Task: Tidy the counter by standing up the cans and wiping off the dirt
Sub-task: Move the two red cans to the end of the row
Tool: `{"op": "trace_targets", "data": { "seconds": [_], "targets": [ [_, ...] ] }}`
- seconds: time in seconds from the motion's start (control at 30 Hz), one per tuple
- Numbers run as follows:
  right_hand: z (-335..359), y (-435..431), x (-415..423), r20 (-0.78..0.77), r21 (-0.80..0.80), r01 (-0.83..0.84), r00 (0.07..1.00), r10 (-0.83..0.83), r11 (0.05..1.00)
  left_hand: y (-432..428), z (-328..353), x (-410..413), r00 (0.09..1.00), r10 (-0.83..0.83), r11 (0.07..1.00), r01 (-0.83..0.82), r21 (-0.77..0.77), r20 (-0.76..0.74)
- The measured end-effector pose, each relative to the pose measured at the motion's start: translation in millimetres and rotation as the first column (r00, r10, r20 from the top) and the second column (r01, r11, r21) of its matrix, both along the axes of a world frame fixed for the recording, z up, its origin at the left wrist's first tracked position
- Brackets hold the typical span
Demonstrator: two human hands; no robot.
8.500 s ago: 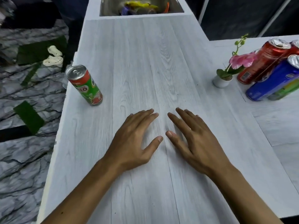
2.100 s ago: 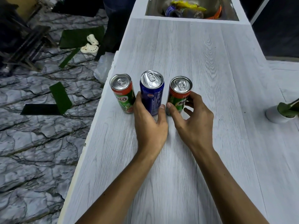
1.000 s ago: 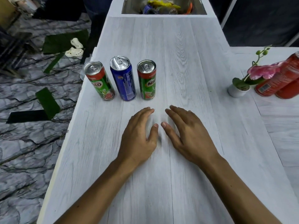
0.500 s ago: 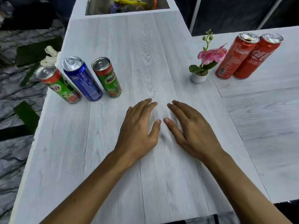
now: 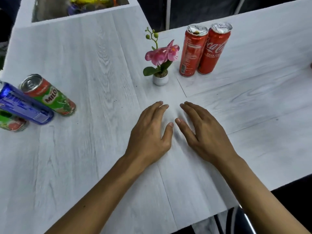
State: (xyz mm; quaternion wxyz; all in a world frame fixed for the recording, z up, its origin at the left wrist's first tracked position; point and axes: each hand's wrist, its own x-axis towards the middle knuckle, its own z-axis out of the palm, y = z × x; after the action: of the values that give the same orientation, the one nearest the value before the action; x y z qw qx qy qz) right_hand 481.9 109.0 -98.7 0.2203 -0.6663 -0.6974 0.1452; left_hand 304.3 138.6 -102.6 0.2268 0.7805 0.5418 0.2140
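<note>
My left hand [image 5: 150, 132] and my right hand [image 5: 202, 132] lie flat, palms down, side by side on the white wood-grain counter [image 5: 101, 157], fingers spread and holding nothing. At the left edge three cans stand upright in a row: a green Milo can [image 5: 49, 97], a blue can [image 5: 23, 105] and a second green can [image 5: 10, 122], partly cut off by the frame. Two red cola cans [image 5: 205, 49] stand upright together at the back right. Small dark specks of dirt [image 5: 116, 101] dot the counter left of my hands.
A small white pot with a pink artificial orchid [image 5: 160, 65] stands just beyond my fingertips, left of the red cans. A sink [image 5: 79, 7] with colourful items lies at the far end. The counter's front edge [image 5: 219, 211] runs close below my right forearm.
The view has swung right: the three left cans slid toward the frame's edge and the red cans and flower came nearer the centre. Both hands stay flat on the counter.
</note>
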Motion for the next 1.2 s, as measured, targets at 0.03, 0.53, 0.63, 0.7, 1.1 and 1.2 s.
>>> {"op": "trace_targets", "data": {
  "seconds": [0.03,0.53,0.63,0.7,1.1,1.2],
  "targets": [
    [0.4,2.7,9.4,-0.010,0.007,0.018,1.000,-0.018,1.000,4.3,-0.1,11.0,1.000,-0.010,1.000,0.010,0.002,0.010],
    [18.6,100.9,117.7,-0.324,0.117,0.316,0.908,-0.264,0.942,91.9,22.7,143.9,0.861,0.250,0.955,-0.294,0.033,0.442],
    [18.5,122.8,125.5,-0.349,0.100,0.321,0.897,-0.269,0.942,104.9,16.9,154.9,0.838,0.303,0.945,-0.325,-0.031,0.454],
    [17.4,135.5,128.1,-0.370,0.072,0.312,0.891,-0.265,0.947,111.2,12.8,160.9,0.824,0.330,0.938,-0.341,-0.062,0.461],
    [11.7,171.6,129.7,-0.393,0.051,0.187,0.907,-0.153,0.981,151.1,-5.2,168.5,0.742,0.437,0.891,-0.436,-0.128,0.508],
    [12.7,172.3,130.3,-0.400,0.045,0.164,0.907,-0.133,0.985,152.2,-5.9,166.4,0.727,0.446,0.887,-0.439,-0.146,0.522]
  ]
}}
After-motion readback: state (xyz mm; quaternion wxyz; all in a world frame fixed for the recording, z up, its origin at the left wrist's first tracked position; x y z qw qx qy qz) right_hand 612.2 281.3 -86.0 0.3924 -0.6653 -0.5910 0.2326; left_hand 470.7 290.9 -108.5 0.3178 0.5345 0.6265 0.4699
